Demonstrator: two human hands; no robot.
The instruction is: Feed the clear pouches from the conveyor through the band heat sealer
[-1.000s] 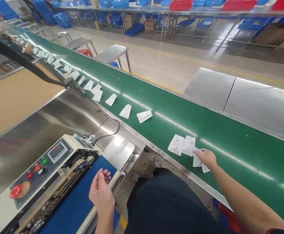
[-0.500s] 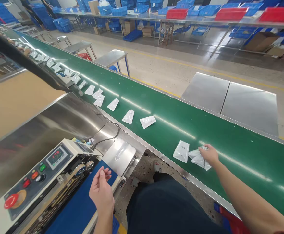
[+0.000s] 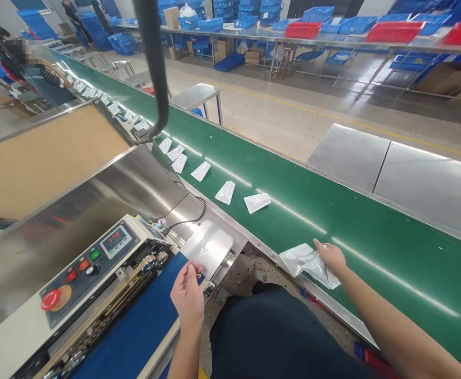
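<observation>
My right hand rests on the green conveyor belt near its front edge. Its fingers are closed on a bunched stack of clear white pouches. My left hand hovers over the blue belt of the sealing machine, close to a steel plate marked with an arrow. That hand's fingers are loosely curled and apart, with nothing in them. Single pouches lie in a row further up the belt, the nearest one left of my right hand.
The sealer's control panel has a red display, coloured buttons and a red stop button. A black cable hangs over the belt. Steel tables stand beyond it. Another person works at the far left.
My right hand gathered the separate pouches into one stack and drew them toward the belt's near edge. My left hand moved forward toward the arrow plate. The view shifted left.
</observation>
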